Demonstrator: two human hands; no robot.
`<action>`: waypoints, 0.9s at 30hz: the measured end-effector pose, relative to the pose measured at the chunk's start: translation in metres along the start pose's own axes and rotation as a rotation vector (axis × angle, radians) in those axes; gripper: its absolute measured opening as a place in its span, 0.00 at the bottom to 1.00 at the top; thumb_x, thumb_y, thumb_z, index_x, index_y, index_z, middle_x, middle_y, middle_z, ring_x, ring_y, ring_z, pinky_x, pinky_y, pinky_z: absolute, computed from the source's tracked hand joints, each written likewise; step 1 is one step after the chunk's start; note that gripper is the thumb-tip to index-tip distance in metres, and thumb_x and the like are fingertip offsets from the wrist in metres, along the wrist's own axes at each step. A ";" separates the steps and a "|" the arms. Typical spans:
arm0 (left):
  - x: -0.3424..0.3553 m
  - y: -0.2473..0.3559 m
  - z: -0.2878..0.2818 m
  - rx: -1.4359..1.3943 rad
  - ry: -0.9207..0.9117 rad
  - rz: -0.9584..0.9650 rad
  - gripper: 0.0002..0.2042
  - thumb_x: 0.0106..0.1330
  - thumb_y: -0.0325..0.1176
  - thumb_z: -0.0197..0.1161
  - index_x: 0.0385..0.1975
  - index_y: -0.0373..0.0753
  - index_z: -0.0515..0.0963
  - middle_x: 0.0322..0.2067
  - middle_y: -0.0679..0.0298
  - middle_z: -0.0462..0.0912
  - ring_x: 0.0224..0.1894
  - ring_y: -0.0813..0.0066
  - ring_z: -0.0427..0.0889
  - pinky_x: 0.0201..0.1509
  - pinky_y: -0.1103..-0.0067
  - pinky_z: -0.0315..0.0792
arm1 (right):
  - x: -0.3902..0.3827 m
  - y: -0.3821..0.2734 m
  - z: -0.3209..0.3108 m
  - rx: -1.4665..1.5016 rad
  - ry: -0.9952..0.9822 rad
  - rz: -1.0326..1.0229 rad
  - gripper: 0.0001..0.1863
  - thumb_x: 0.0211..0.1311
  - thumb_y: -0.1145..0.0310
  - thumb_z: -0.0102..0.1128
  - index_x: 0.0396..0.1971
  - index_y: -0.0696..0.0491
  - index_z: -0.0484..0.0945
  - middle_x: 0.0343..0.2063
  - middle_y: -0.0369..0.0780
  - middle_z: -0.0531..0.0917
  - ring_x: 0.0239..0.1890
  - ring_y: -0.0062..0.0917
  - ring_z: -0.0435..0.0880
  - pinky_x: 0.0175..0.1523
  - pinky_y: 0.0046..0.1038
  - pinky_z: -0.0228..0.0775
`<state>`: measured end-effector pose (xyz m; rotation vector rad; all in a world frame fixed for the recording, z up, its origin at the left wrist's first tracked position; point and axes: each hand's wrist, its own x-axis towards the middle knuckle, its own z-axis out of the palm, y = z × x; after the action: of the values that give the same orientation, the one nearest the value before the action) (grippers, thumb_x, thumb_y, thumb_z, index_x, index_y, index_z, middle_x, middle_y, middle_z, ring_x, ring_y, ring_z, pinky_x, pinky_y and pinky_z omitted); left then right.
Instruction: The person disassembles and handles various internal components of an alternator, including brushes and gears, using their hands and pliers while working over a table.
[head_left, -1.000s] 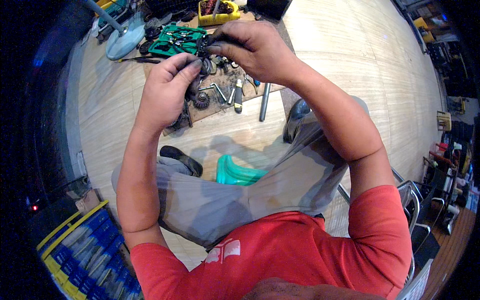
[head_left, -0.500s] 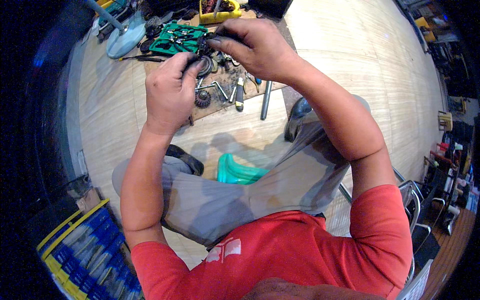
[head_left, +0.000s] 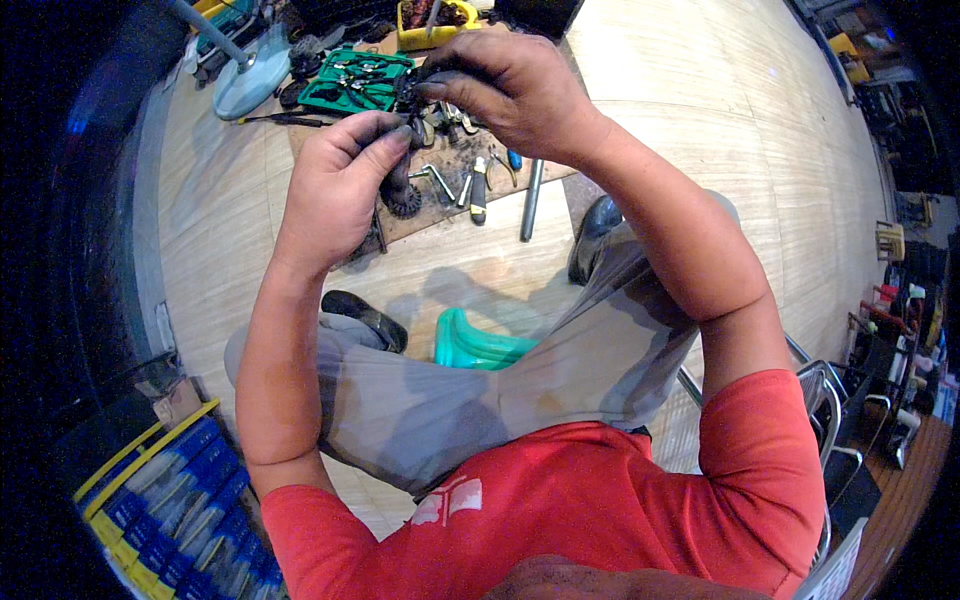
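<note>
1. Since a second ago both hands have kept to nearly the same spot above the floor, the left hand (head_left: 335, 195) curling a little closer around what it holds while the right hand (head_left: 510, 90) stays above and beside it.
2. Between them is a small dark part (head_left: 412, 100), greasy and black; its long axis runs roughly up and down in the picture, upper end under the right fingertips, lower end hidden behind the left fingers.
3. Left fingers are closed on the part's lower stretch; right thumb and fingertips pinch its top.
4. Its exact shape cannot be told, since the fingers cover most of it.
5. Below the hands, on a brown board (head_left: 440, 205), lie a dark toothed gear (head_left: 404, 203), a metal rod (head_left: 531, 199) and hand tools; a green tool tray (head_left: 357, 80) sits farther off.
6. A green plastic stool (head_left: 475, 345) shows between the knees.
</note>
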<state>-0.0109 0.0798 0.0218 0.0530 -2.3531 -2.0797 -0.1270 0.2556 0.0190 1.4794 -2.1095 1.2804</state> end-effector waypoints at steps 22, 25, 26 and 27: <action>-0.001 -0.003 0.004 0.138 0.102 0.129 0.07 0.66 0.29 0.57 0.36 0.31 0.78 0.28 0.67 0.80 0.29 0.83 0.76 0.34 0.84 0.71 | 0.002 -0.006 -0.001 -0.081 0.034 -0.051 0.09 0.57 0.67 0.62 0.34 0.55 0.79 0.25 0.45 0.79 0.28 0.39 0.78 0.33 0.33 0.69; 0.000 -0.005 0.003 -0.082 0.025 0.038 0.07 0.67 0.29 0.57 0.37 0.32 0.78 0.27 0.68 0.79 0.27 0.83 0.74 0.31 0.84 0.70 | 0.003 -0.008 -0.005 -0.050 0.021 -0.076 0.08 0.57 0.68 0.62 0.34 0.55 0.79 0.25 0.44 0.79 0.28 0.38 0.79 0.34 0.31 0.70; 0.000 -0.009 0.001 -0.156 -0.004 0.025 0.07 0.67 0.29 0.56 0.38 0.32 0.77 0.27 0.67 0.79 0.27 0.82 0.74 0.30 0.83 0.69 | 0.004 -0.009 -0.007 -0.054 0.005 -0.078 0.08 0.57 0.68 0.63 0.34 0.55 0.79 0.25 0.44 0.79 0.28 0.37 0.79 0.34 0.31 0.70; 0.001 -0.012 0.000 -0.230 -0.036 0.013 0.07 0.67 0.30 0.56 0.38 0.32 0.77 0.27 0.67 0.79 0.26 0.82 0.73 0.29 0.83 0.69 | 0.004 -0.010 -0.008 -0.059 -0.011 -0.079 0.08 0.56 0.68 0.63 0.33 0.55 0.79 0.25 0.44 0.79 0.28 0.37 0.79 0.34 0.31 0.70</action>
<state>-0.0114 0.0788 0.0102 0.0004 -2.1090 -2.3470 -0.1220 0.2581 0.0312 1.5324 -2.0554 1.1750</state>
